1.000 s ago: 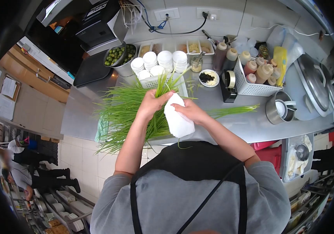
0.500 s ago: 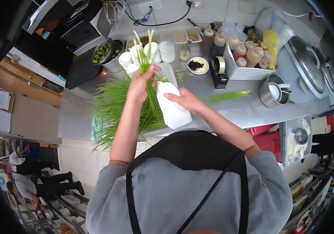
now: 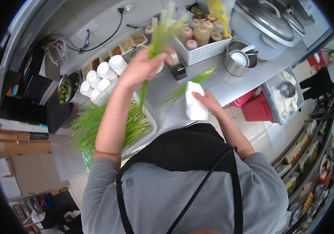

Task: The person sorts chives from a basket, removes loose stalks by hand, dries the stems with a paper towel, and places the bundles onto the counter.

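My left hand [image 3: 145, 66] is raised over the counter, its fingers closed around a bunch of long green stalks [image 3: 160, 37] whose pale upper ends are blurred by motion. Below and left of it, a white tray [image 3: 150, 117] holds a large heap of thin green stalks [image 3: 93, 126]. My right hand [image 3: 209, 102] grips a folded white cloth [image 3: 195, 106] near the counter's front edge. Just behind the cloth, a small bunch of green stalks [image 3: 192, 82] lies on the steel counter [image 3: 163, 109].
Stacked white cups [image 3: 105, 71] stand behind the heap. Farther right are a black tape dispenser [image 3: 178, 71], a white basket [image 3: 204, 54] of sauce bottles, a metal pot [image 3: 235, 70] and a large lidded pot [image 3: 266, 39]. A person [image 3: 325, 76] stands at the far right.
The view has turned and shifted right. My left hand has lifted the stalks up and away from the heap. My right hand with the cloth has moved right, apart from the left hand.
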A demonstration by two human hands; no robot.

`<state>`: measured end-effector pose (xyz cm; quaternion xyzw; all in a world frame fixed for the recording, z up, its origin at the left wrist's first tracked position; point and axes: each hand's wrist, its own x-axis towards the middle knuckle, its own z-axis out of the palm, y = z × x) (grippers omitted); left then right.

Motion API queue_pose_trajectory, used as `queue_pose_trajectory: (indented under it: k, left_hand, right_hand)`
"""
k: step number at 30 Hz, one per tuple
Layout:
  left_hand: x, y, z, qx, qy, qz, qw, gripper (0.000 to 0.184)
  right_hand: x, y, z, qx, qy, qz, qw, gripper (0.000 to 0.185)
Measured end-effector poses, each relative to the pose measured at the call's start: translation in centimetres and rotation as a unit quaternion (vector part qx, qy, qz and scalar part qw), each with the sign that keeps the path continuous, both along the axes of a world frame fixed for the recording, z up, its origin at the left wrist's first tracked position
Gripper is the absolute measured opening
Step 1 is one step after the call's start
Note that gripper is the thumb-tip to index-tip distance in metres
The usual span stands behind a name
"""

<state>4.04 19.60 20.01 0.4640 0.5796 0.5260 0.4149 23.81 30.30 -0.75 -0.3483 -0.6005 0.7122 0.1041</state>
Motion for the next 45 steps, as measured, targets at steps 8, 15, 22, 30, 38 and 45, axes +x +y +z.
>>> queue_pose_trajectory:
  k: [8, 15, 22, 30, 38, 45]
  left_hand:
    - [2.7, 11.5, -10.8, -0.154, 0.060, -0.196, 0.967, 0.037]
    - [1.6, 11.4, -14.8, -0.045, 0.442, 0.007, 0.896, 0.022]
    - [2.2, 6.8, -16.4, -0.070, 0.462, 0.050, 0.883, 0.015]
    - [7.6, 4.2, -23.4, -0.044, 0.581, -0.154, 0.798, 0.024]
    - [-0.6, -1.5, -17.5, -0.103, 0.538, 0.134, 0.826, 0.014]
    - [-2.9, -8.3, -12.2, -0.117, 0.395, 0.255, 0.875, 0.028]
  right_hand:
    - [9.7, 4.5, -1.8, -0.021, 0.000, -0.232, 0.972, 0.037]
    - [12.1, 6.7, -2.4, 0.025, -0.025, -0.264, 0.964, 0.036]
    - [11.1, 12.8, -2.4, 0.300, -0.138, -0.214, 0.919, 0.036]
    - [8.3, 14.6, -2.5, 0.365, -0.144, -0.141, 0.909, 0.038]
    - [7.5, 11.0, -4.1, 0.510, -0.278, 0.058, 0.812, 0.053]
    - [1.5, 2.9, -2.6, 0.367, -0.092, 0.150, 0.913, 0.027]
